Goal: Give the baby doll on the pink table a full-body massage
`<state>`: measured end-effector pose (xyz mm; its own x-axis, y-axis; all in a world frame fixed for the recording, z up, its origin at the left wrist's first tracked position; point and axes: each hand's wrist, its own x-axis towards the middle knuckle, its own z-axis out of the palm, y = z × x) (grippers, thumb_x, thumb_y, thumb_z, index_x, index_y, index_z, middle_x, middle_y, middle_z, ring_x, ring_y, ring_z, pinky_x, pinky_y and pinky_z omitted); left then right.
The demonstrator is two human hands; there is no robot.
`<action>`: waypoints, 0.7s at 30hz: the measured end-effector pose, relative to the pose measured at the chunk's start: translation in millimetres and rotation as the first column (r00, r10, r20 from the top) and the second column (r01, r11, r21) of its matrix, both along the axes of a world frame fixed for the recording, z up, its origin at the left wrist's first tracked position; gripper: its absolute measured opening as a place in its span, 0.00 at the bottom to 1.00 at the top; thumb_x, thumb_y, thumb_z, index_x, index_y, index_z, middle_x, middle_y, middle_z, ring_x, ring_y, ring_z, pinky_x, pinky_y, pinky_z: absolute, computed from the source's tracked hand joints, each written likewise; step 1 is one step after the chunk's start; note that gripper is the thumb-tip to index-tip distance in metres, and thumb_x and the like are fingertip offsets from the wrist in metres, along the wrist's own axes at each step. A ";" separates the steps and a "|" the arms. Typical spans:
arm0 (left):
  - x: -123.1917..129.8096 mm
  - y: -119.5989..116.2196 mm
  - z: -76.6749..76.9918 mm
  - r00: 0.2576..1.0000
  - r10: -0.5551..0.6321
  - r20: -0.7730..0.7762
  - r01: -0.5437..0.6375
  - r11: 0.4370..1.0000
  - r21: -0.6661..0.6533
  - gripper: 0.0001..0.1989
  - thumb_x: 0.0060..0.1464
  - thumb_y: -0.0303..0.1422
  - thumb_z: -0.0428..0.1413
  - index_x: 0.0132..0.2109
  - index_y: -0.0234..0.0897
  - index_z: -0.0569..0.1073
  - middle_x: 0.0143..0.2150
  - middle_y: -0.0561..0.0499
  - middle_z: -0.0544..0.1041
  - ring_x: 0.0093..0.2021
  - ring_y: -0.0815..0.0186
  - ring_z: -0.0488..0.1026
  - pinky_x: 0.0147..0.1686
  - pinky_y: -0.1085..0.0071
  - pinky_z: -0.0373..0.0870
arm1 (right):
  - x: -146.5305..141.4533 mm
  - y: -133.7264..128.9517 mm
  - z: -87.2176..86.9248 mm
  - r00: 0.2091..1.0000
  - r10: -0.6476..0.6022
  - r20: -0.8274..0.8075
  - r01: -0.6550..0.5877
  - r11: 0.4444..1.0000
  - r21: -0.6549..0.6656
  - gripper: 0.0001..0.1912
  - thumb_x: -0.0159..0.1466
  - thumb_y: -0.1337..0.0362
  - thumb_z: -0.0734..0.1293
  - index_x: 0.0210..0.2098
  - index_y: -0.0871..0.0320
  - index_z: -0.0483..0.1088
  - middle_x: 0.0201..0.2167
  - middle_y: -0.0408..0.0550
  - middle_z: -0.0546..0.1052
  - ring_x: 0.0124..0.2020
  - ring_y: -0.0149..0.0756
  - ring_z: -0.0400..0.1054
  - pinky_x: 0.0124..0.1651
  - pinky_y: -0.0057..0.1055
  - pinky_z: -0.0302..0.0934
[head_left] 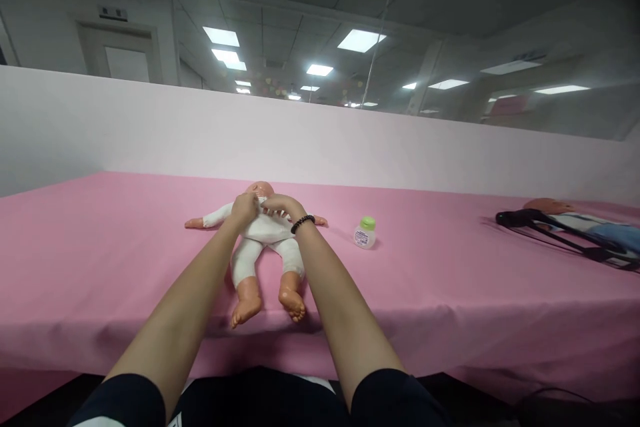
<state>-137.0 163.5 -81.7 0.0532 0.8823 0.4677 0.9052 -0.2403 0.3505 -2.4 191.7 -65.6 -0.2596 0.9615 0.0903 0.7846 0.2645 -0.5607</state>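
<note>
A baby doll (267, 230) lies on its back on the pink-covered table, its head at the far side and its bare feet towards me. It has a white cloth body and skin-coloured plastic head, hands and feet. My left hand (245, 208) is at the doll's neck, fingers closed. Beside it, my right hand (281, 205), with a dark beaded bracelet (303, 223) on the wrist, reaches over the upper chest, thumb and forefinger pinched at the neck. A bit of white shows between the fingertips; what they grip is too small to name.
A small clear bottle (365, 237) with a green cap stands right of the doll. Farther right lie a black strap-like object (560, 233) and another doll (620, 232) in white and blue. A low white wall (320, 140) runs along the back of the pink cloth (425, 267).
</note>
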 end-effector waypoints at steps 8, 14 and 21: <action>-5.1 14.6 -34.9 0.996 -0.036 -0.081 0.042 0.997 0.071 0.17 0.66 0.32 0.47 0.52 0.32 0.77 0.56 0.37 0.76 0.56 0.53 0.72 0.56 0.62 0.68 | 13.0 6.7 -56.7 0.986 -0.123 -0.111 0.150 0.948 0.282 0.14 0.70 0.67 0.62 0.54 0.59 0.67 0.46 0.53 0.77 0.47 0.40 0.72 0.48 0.31 0.63; -7.3 20.5 -30.5 0.982 -0.065 -0.179 0.072 0.997 0.034 0.17 0.66 0.32 0.47 0.50 0.36 0.80 0.57 0.40 0.76 0.55 0.54 0.74 0.53 0.65 0.69 | 16.1 14.8 -54.9 1.000 -0.023 -0.019 0.029 0.912 0.410 0.14 0.68 0.70 0.64 0.51 0.58 0.74 0.52 0.53 0.76 0.53 0.37 0.70 0.56 0.29 0.60; -5.8 35.9 -28.7 0.980 -0.052 -0.192 0.046 0.998 -0.039 0.14 0.61 0.27 0.49 0.39 0.34 0.81 0.42 0.39 0.82 0.42 0.53 0.78 0.44 0.63 0.71 | 10.4 21.3 -50.1 0.993 -0.099 0.060 0.072 0.933 0.352 0.07 0.67 0.66 0.65 0.39 0.58 0.77 0.41 0.53 0.80 0.44 0.44 0.73 0.44 0.32 0.63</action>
<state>-142.9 199.4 -110.3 0.1830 0.8918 0.4137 0.9440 -0.2769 0.1794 8.0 213.0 -115.6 -0.1969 0.8921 0.4067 0.8495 0.3623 -0.3835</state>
